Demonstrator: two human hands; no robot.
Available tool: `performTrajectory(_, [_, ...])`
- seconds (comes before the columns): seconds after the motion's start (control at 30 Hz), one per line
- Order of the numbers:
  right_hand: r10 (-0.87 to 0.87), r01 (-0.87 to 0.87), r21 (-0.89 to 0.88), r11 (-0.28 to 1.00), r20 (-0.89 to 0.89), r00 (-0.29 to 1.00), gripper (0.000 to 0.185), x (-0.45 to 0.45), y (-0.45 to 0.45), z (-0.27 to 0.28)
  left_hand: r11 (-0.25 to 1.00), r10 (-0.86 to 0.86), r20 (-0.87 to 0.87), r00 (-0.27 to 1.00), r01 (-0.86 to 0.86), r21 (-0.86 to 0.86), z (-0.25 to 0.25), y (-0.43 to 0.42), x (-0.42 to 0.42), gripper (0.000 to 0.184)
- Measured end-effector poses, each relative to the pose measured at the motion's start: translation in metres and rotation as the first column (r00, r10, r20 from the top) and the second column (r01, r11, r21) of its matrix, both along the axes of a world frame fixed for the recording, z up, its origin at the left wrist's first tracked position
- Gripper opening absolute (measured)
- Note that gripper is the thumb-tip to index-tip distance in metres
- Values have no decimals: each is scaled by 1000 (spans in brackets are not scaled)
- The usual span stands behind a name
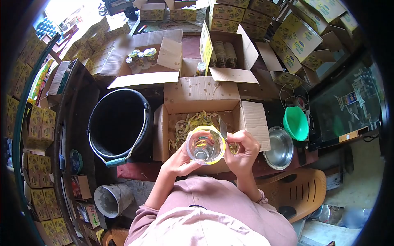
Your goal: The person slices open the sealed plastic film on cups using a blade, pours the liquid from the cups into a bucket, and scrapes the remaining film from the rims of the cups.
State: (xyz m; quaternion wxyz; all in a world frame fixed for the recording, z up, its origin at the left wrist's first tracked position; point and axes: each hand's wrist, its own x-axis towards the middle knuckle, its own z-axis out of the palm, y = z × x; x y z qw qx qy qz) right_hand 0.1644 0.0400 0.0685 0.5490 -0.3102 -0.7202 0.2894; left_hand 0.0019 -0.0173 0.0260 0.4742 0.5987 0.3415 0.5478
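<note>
My left hand [179, 161] is wrapped round a clear plastic cup [201, 155] with a yellow rim or label edge. Its open mouth faces up at me. My right hand [243, 152] pinches a knife [223, 127], whose blade points away from me along the cup's right side. Both hands are close together over an open cardboard box [201, 94]. Yellow-green strips and scraps [189, 124] lie in the bottom of that box, partly hidden by the cup and hands.
A black bucket [95, 123] stands left of the box; a steel bowl [279, 158] and a green basin [296, 125] are at right. Behind sit a carton [143, 80] with several cups and another carton [234, 75] with stacked cups. An orange chair [303, 190] is at lower right.
</note>
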Motion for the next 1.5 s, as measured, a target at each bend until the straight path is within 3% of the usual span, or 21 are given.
performTrajectory(0.13, [59, -60, -9, 998, -21, 998, 17, 1, 1, 0, 995, 31, 65, 997, -37, 95, -9, 4, -1, 68])
performTrajectory(0.23, [25, -26, 21, 999, 18, 1000, 18, -1, -3, 2, 973, 192, -96, 977, -176, 149, -6, 5, 5, 74])
performTrajectory(0.53, [36, -38, 43, 998, 49, 998, 18, -2, -2, -1, 997, 29, -96, 995, -22, 72, -7, 4, -3, 71])
performTrajectory(0.57, [25, -27, 39, 999, 42, 999, 18, -2, -2, -2, 984, 87, -174, 981, -58, 167, -14, 6, -4, 78])
performTrajectory(0.67, [-9, 9, -11, 1000, 40, 999, 17, 1, -5, -3, 975, 217, -75, 973, -211, 74, -19, 2, 1, 81])
performTrajectory(0.7, [-20, 22, -35, 999, 44, 999, 17, 3, -6, -3, 970, 207, -57, 977, -197, 144, -23, 5, 0, 81])
performTrajectory(0.9, [-76, 74, 54, 996, 46, 996, 16, -1, -11, -4, 946, 272, -27, 962, -262, 192, -25, 4, 5, 79])
performTrajectory(1.0, [-123, 118, 91, 989, 54, 991, 17, -2, -12, -3, 950, 274, -144, 951, -244, 197, -15, 7, 7, 76])
performTrajectory(1.17, [-166, 149, 176, 973, 85, 982, 16, -7, -14, -5, 916, 364, -177, 914, -318, 245, -19, 3, 15, 85])
performTrajectory(1.37, [-186, 168, 214, 962, 70, 980, 17, -9, -14, -4, 871, 454, -209, 866, -383, 306, -21, 3, 21, 77])
performTrajectory(1.5, [-162, 146, 195, 970, 64, 985, 17, -7, -11, -2, 860, 480, -400, 780, -330, 388, -16, -1, 18, 73])
